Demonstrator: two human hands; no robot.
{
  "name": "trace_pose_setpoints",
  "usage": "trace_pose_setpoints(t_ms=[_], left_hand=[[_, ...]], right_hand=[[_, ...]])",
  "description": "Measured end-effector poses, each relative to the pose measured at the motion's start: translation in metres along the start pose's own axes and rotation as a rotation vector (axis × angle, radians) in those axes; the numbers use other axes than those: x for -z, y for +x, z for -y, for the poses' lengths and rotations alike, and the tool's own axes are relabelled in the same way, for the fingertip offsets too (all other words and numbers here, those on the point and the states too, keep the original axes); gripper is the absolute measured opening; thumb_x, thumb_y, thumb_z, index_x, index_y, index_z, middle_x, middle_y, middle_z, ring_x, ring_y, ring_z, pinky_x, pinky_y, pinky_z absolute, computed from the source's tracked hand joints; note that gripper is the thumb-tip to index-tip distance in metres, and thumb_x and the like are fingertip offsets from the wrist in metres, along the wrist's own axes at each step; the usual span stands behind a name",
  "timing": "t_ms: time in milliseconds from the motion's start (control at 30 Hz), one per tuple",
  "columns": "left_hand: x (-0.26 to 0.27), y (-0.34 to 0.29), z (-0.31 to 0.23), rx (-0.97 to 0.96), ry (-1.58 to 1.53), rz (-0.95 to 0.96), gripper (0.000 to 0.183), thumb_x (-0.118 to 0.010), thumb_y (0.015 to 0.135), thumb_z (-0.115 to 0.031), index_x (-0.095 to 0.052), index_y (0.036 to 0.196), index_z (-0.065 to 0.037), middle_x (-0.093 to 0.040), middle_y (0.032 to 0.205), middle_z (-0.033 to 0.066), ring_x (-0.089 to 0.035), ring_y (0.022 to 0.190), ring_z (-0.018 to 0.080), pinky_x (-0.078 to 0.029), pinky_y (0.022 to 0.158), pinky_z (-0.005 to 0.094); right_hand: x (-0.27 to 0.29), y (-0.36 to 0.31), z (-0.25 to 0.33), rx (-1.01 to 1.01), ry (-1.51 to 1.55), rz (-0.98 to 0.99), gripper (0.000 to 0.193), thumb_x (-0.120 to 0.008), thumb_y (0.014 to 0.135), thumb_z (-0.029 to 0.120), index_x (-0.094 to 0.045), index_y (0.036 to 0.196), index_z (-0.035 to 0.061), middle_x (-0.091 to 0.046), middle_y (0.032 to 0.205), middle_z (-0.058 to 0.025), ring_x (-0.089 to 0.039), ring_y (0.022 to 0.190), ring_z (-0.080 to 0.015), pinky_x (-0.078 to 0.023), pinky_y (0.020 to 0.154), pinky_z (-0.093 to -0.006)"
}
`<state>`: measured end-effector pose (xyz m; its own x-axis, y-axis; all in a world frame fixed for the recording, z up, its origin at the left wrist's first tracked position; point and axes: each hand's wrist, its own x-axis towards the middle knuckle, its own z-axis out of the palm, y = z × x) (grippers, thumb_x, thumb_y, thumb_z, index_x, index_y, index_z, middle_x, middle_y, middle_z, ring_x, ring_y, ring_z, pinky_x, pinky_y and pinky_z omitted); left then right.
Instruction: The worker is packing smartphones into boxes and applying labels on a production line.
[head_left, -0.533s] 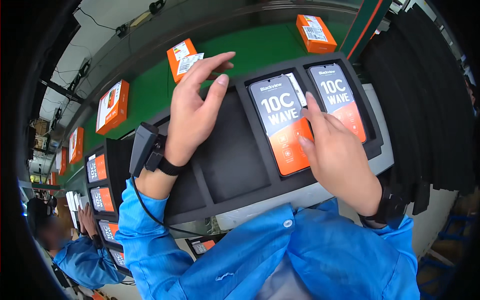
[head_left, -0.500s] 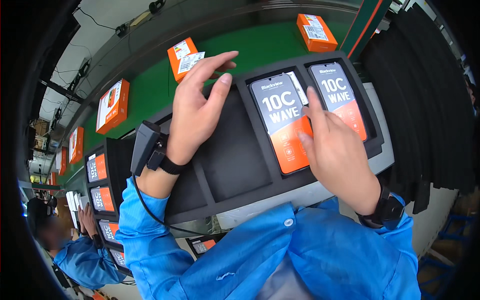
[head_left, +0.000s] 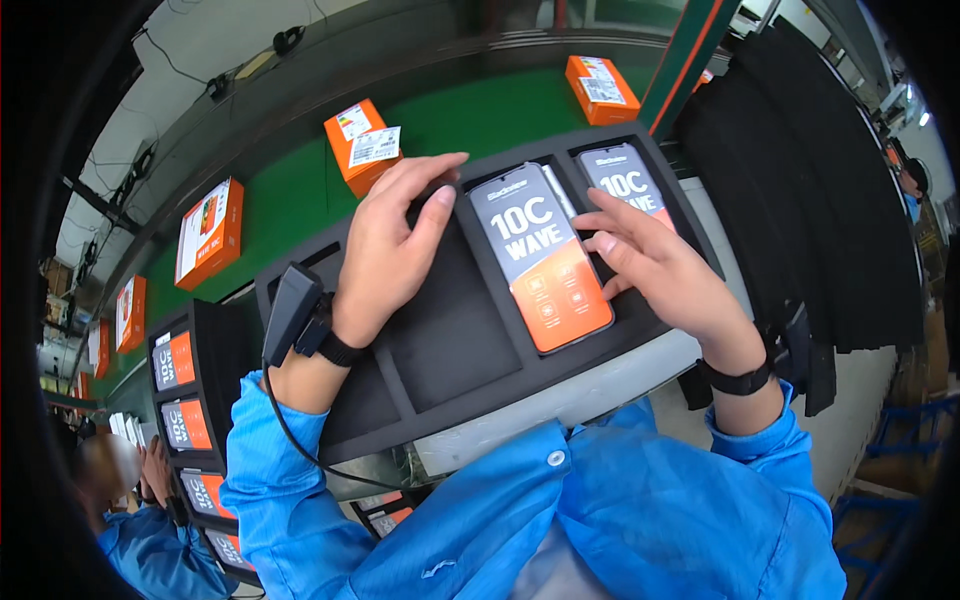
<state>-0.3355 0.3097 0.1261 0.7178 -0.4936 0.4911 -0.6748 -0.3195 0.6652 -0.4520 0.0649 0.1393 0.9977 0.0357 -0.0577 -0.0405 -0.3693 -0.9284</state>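
A black foam tray (head_left: 430, 405) lies in front of me, divided into compartments. One phone (head_left: 545, 260), with a grey and orange front film, lies at a slant over its compartment. A second phone (head_left: 622, 185) sits in the rightmost compartment, partly covered by my right hand (head_left: 668, 265). That hand is open, fingers spread, with fingertips by the first phone's right edge; whether they touch it I cannot tell. A white label strip (head_left: 558, 190) shows beside that phone. My left hand (head_left: 395, 235), open and holding nothing, hovers over the tray's left compartments.
Orange boxes, among them one with a white label (head_left: 362, 148) and one farther right (head_left: 603, 90), stand on a green belt (head_left: 470, 125). Another phone tray (head_left: 205, 340) stands at left, near a co-worker in a blue sleeve (head_left: 160, 545). Stacked black trays (head_left: 800, 200) rise at right.
My right hand has drawn back to the right from between the phones, its fingers spreading. The nearer phone now lies askew in its compartment. My left hand keeps about the same pose.
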Motion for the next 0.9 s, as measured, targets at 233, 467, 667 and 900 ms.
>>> trace_pose_setpoints(t_ms=[233,467,667,900], left_hand=[[0.002,-0.006,0.004,-0.004,-0.114,-0.049,0.027,-0.050,0.095,-0.010,-0.060,0.118,0.001,-0.063,0.106,0.0106,-0.061,0.097,0.0183,-0.047,0.086,0.0297],[0.013,-0.033,-0.018,0.369,-0.624,-0.038,0.042,-0.044,0.101,-0.023,-0.049,0.133,0.004,-0.058,0.122,0.0135,-0.058,0.096,0.0142,-0.048,0.086,0.0272],[0.017,-0.038,-0.060,0.511,-1.014,0.061,0.057,-0.039,0.103,-0.035,-0.039,0.135,0.011,-0.055,0.127,0.0204,-0.060,0.108,0.0237,-0.051,0.091,0.0340],[0.022,-0.037,-0.048,0.517,-1.080,-0.172,0.036,-0.044,0.102,-0.029,-0.051,0.121,0.001,-0.061,0.118,0.0115,-0.061,0.107,0.0178,-0.050,0.092,0.0331]], right_hand=[[0.005,0.000,-0.002,-0.143,0.081,0.238,0.041,-0.050,0.096,0.019,-0.048,0.130,-0.0035,-0.057,0.071,-0.0029,-0.057,0.053,-0.0095,-0.049,0.048,-0.0239],[0.001,0.011,-0.022,-0.073,0.325,0.176,0.026,-0.054,0.096,0.022,-0.067,0.091,-0.0009,-0.058,0.066,0.0003,-0.056,0.056,-0.0070,-0.048,0.049,-0.0218],[-0.008,0.027,0.020,0.211,0.597,0.211,0.027,-0.049,0.098,0.018,-0.064,0.102,-0.0033,-0.066,0.081,-0.0054,-0.064,0.067,-0.0113,-0.054,0.057,-0.0252],[-0.039,0.056,0.030,0.227,0.625,0.378,0.030,-0.048,0.100,0.016,-0.058,0.119,-0.0032,-0.066,0.093,-0.0057,-0.063,0.078,-0.0102,-0.054,0.067,-0.0254]])
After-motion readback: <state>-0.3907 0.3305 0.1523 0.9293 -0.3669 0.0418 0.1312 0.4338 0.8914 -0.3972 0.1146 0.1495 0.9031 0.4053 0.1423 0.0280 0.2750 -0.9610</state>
